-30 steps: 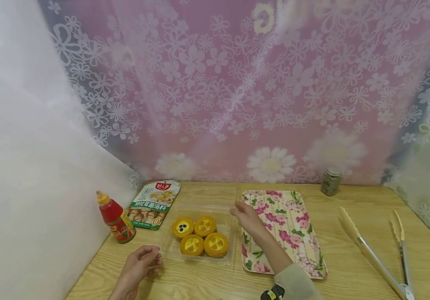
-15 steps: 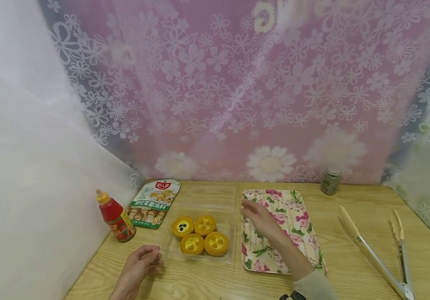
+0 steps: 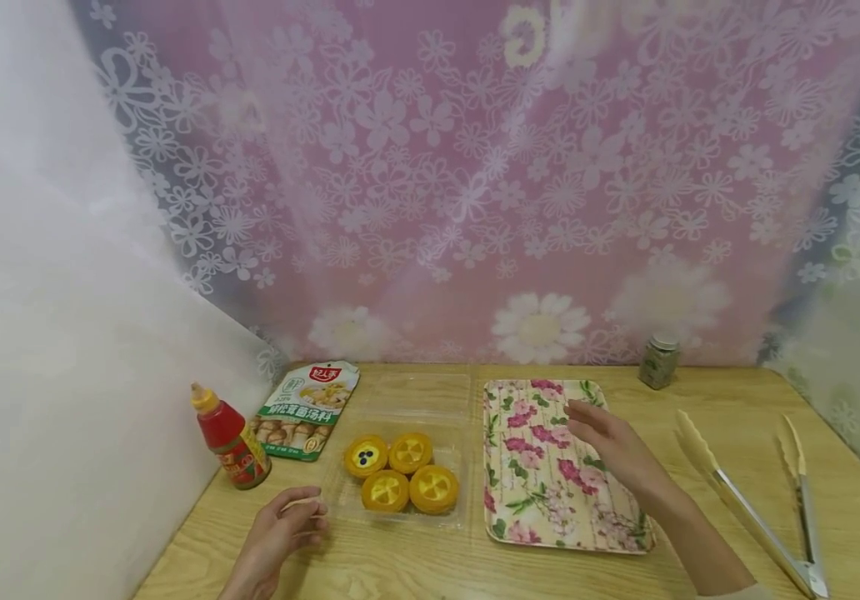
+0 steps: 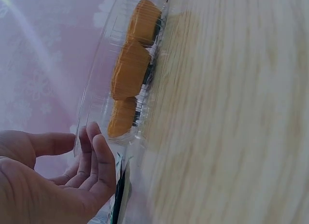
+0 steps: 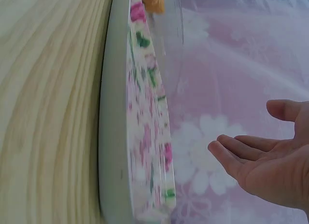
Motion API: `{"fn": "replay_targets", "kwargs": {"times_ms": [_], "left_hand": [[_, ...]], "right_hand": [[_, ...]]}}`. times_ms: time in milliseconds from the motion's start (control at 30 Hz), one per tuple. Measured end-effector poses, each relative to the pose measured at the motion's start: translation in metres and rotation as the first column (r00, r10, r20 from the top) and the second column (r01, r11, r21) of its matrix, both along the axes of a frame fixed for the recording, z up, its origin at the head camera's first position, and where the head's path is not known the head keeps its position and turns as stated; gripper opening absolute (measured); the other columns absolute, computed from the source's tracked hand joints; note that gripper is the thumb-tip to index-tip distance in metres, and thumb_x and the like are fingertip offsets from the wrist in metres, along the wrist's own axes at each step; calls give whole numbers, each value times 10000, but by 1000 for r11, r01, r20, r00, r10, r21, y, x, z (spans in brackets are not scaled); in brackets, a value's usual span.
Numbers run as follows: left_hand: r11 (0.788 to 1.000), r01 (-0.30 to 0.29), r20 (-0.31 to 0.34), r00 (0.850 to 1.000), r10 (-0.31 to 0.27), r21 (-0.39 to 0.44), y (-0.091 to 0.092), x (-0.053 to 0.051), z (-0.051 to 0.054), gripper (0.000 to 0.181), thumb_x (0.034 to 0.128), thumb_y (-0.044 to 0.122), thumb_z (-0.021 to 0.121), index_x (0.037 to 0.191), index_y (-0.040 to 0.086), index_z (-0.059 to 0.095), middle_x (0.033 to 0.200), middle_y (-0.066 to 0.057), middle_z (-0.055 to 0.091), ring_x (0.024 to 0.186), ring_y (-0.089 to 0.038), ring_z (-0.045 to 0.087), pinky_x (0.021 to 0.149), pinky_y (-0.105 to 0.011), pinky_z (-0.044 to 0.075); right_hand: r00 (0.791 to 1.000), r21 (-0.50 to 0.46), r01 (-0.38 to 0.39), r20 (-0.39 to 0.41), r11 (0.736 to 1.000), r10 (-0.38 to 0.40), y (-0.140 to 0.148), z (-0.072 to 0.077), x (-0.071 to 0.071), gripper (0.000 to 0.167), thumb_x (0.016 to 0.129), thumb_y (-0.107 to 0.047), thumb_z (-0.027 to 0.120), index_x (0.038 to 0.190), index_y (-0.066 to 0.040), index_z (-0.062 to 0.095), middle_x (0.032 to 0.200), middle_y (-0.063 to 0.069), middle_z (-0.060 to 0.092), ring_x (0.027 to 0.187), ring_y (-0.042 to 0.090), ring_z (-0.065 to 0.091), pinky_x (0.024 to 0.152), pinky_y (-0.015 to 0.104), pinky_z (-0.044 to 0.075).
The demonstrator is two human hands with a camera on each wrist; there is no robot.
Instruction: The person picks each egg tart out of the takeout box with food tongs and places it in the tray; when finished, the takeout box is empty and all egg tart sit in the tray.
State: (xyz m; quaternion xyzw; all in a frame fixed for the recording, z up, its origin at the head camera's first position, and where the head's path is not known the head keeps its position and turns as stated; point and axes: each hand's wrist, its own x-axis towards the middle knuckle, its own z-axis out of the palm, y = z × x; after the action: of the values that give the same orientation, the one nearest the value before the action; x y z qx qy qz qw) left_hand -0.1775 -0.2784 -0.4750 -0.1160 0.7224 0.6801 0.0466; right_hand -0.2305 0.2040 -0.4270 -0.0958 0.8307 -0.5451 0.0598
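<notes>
A clear plastic container (image 3: 464, 467) stands with its lid (image 3: 418, 393) folded back and several yellow tarts (image 3: 433, 489) inside. At its near left corner my left hand (image 3: 268, 537) lightly holds the rim; the left wrist view shows the thumb and curved fingers of that hand (image 4: 63, 178) around the edge of the container (image 4: 86, 96). My right hand (image 3: 617, 446) hovers over the right side of the flowered tray (image 3: 527, 467), holding nothing. Its fingers are extended and the thumb is apart in the right wrist view, where the hand (image 5: 275, 161) is above the tray (image 5: 116, 137).
A red sauce bottle (image 3: 231, 446) stands at the left beside a green and white food packet (image 3: 306, 410). A small jar (image 3: 658, 364) is at the back right. Open tongs (image 3: 760, 525) lie right of the tray, near my right forearm.
My right hand has moved right, from the container's right edge across the tray, uncovering the tray's left part. The left hand has stayed at the container's corner. The tarts have not moved.
</notes>
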Motion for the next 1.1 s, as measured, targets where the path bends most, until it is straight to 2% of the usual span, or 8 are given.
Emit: {"fn": "replay_targets", "kwargs": {"times_ms": [167, 433, 467, 567, 700, 800, 933, 1100], "left_hand": [[1000, 3, 33, 999, -2, -14, -1, -1, 1, 417, 1063, 193, 616, 1377, -74, 552, 1025, -78, 730, 897, -217, 725, 768, -361, 611], [999, -7, 65, 998, 10, -48, -1, -8, 5, 440, 1079, 269, 594, 1379, -53, 583, 1082, -101, 696, 920, -227, 718, 766, -376, 608], [998, -13, 66, 998, 17, -55, -1, -9, 5, 439, 1079, 272, 594, 1379, -50, 588, 1088, -105, 693, 918, -227, 717, 763, -376, 608], [997, -29, 61, 998, 34, -78, 1, -12, 5, 446, 1081, 287, 590, 1378, -46, 595, 1120, -123, 690, 923, -224, 712, 767, -377, 606], [996, -31, 44, 998, 35, -88, 1, -16, 5, 453, 1077, 286, 600, 1390, -41, 593, 1176, -145, 688, 950, -236, 711, 775, -375, 606], [995, -27, 28, 999, 30, -92, 0, -19, 4, 444, 1069, 266, 617, 1400, -30, 596, 1206, -154, 685, 959, -253, 712, 764, -372, 609], [995, -16, 16, 1000, 18, -94, -1, -21, 2, 427, 1066, 229, 624, 1407, -26, 599, 1209, -148, 690, 931, -253, 708, 737, -366, 612], [997, 18, 6, 1000, -18, -78, -1, -23, 1, 417, 1081, 179, 590, 1430, -48, 566, 1226, -138, 684, 915, -245, 694, 728, -352, 615]], "right_hand": [[998, 79, 45, -42, 996, -42, 35, -3, 11, 700, 1137, -402, 422, 1612, 72, 225, 1588, 346, 354, 1427, 548, 373, 1092, 714, 384], [996, 176, 91, -21, 980, -89, 85, -4, 30, 729, 1138, -421, 405, 1617, 82, 187, 1599, 378, 291, 1404, 602, 343, 1016, 707, 448], [995, 192, 100, -30, 976, -97, 91, -6, 32, 721, 1140, -413, 402, 1614, 88, 191, 1593, 381, 299, 1394, 597, 362, 995, 684, 479], [990, 225, 136, -63, 965, -125, 111, -12, 39, 689, 1143, -387, 407, 1615, 76, 214, 1583, 375, 329, 1318, 216, 571, 941, 425, 579], [982, 273, 185, -82, 944, -169, 136, -16, 50, 706, 1138, -407, 408, 1632, 45, 183, 1588, 382, 308, 1295, 204, 564, 773, 219, 551], [976, 309, 218, -67, 926, -208, 150, -17, 57, 766, 1131, -448, 399, 1633, 58, 118, 1592, 412, 249, 1314, 635, 377, 837, 434, 587], [968, 346, 238, -14, 908, -249, 167, -20, 61, 851, 1120, -484, 408, 1622, 75, 9, 1584, 469, 111, 1289, 731, 291, 898, 766, 453], [952, 373, 260, 54, 891, -301, 185, -29, 65, 956, 1105, -521, 429, 1579, 90, -133, 1539, 506, -125, 1259, 792, 201, 923, 852, 352]]}}
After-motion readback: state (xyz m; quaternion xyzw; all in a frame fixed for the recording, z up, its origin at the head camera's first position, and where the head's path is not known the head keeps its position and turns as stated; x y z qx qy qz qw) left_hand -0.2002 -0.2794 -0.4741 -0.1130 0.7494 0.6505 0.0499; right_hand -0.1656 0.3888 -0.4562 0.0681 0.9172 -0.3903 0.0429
